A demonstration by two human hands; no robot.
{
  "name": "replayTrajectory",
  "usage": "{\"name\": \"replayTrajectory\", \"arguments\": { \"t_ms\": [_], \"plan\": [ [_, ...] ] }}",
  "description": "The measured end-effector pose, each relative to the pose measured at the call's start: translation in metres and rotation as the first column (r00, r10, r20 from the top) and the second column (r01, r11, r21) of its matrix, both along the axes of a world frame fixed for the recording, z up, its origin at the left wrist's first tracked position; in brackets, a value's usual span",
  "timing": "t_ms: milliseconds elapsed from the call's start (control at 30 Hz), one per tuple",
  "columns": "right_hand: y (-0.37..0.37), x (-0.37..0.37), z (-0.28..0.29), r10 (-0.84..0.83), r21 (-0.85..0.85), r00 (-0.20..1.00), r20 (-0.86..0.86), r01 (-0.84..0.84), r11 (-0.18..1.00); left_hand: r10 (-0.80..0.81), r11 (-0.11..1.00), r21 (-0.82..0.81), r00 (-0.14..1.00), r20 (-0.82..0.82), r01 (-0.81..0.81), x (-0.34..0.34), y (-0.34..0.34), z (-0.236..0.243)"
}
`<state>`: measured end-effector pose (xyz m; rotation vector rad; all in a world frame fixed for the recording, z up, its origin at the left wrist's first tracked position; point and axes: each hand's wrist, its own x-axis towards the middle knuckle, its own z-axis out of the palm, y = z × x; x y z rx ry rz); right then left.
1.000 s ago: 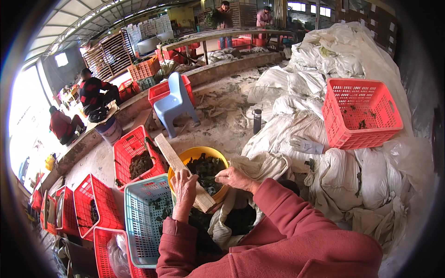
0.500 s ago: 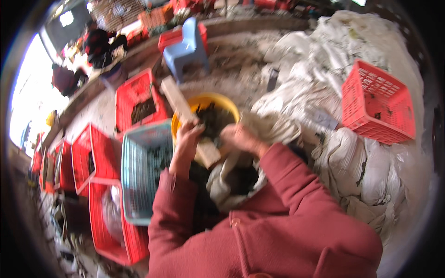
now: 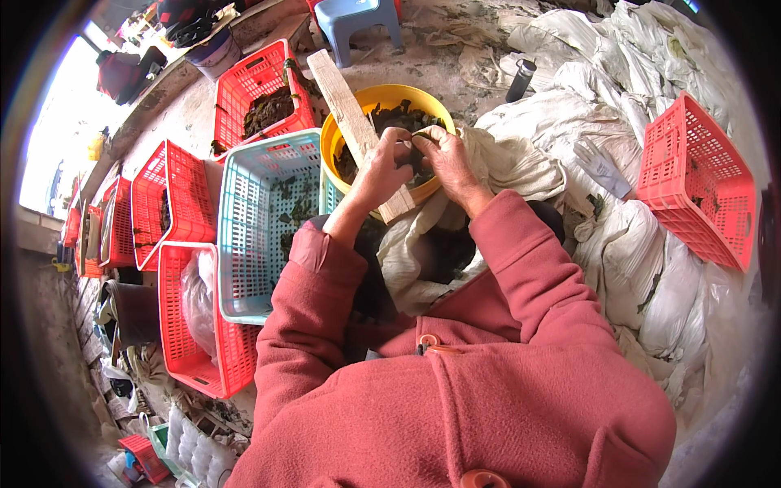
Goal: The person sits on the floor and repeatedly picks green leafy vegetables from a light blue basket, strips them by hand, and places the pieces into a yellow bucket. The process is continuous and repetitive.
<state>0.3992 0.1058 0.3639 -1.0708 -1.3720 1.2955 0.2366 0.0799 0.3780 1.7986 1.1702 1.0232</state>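
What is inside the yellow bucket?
Dark leafy pieces lie in the bucket. The plank across it, left hand and right hand hide some; the bottom is covered.

Head view: left fisheye of pair worn on person's head. Looks steeply down and slightly forward; upright, unmirrored. Red jacket nearest lens, filling 6 o'clock. Left hand and right hand farther out toward 12, over yellow bucket. Blue chair farther off, cropped at 12. Wide sweep: bright opening at 10, red crate near 3. Edges bend toward dark round rim.
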Motion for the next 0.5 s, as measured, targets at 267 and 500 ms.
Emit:
{"name": "replayTrajectory", "arguments": {
  "t_ms": [267,500],
  "plan": [
    [0.004,-0.007,-0.018,-0.135,0.054,0.989,-0.062,0.138,0.989,0.18,0.974,0.135,0.983,0.026,-0.182,-0.003,0.007,-0.016],
    [0.003,-0.009,-0.017,-0.086,-0.102,0.984,-0.154,0.071,0.992,0.122,0.976,-0.219,0.873,0.472,-0.018,-0.001,0.011,-0.014]
  ]
}}
